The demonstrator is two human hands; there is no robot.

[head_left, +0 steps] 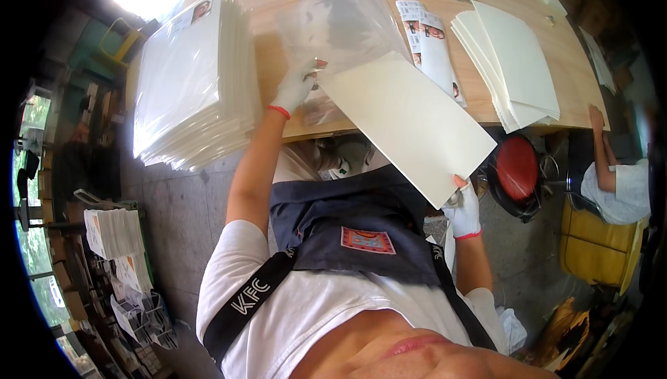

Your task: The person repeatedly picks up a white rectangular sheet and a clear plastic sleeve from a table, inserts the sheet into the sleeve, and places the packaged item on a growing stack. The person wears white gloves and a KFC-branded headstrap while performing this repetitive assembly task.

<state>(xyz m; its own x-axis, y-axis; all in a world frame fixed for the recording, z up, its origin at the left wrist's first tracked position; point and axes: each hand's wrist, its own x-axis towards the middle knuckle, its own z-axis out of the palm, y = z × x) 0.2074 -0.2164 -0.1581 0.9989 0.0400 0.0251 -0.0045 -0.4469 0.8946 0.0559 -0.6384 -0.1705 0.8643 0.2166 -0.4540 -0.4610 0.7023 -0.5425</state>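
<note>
A white rectangular board (410, 125) slants from the table edge down toward my lap. My right hand (464, 209), in a white glove with bare fingertips, grips its lower right corner. Up at the board's left corner is my left hand (297, 87), gloved the same way, with its fingers closed on the edge of a clear plastic bag (316, 66). Whether those fingers also touch the board is hard to see. Beneath and beyond lies a pile of clear plastic bags (340, 21), flat on the wooden table (267, 66).
To the left rises a tall stack of bagged white boards (184, 80). Printed label strips (427, 42) and a fanned stack of bare white boards (511, 63) lie to the right. A red-seated stool (515, 167) stands below the table edge, near another person's arm (603, 150).
</note>
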